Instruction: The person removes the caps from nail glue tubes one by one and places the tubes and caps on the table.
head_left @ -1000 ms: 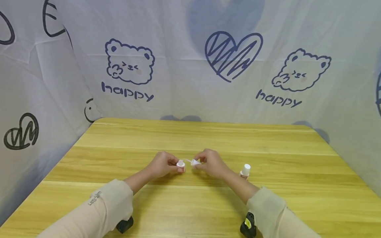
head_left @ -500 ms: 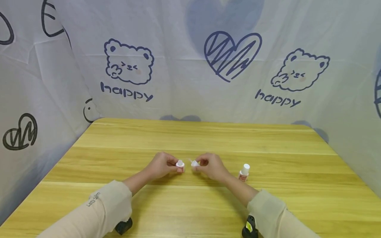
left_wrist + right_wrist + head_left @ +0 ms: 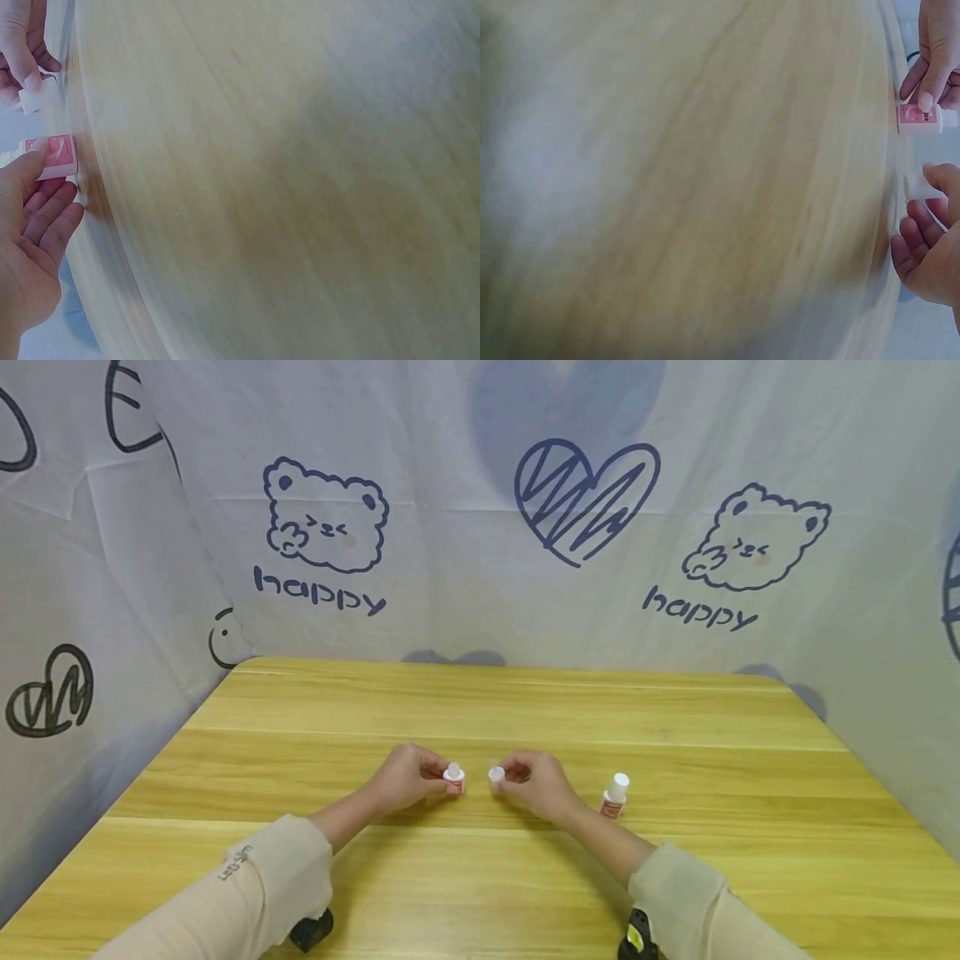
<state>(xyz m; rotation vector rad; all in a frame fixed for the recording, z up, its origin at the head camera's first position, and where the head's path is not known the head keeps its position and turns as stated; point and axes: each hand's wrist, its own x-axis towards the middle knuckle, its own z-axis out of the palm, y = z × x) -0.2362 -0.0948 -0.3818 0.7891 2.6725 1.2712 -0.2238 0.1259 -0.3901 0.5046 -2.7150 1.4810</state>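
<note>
While capped, bottle (image 3: 616,795) near right hand (image 3: 536,783)

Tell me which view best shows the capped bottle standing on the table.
The head view: it alone shows the capped bottle, with its white cap and reddish label. Neither wrist view shows it; both show the uncapped bottle in the left hand instead.

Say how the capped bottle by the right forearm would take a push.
Upright and taller than wide, the capped bottle might tip if pushed high. Smaller than the right hand, it is probably light; the smooth table may let it slide.
</note>
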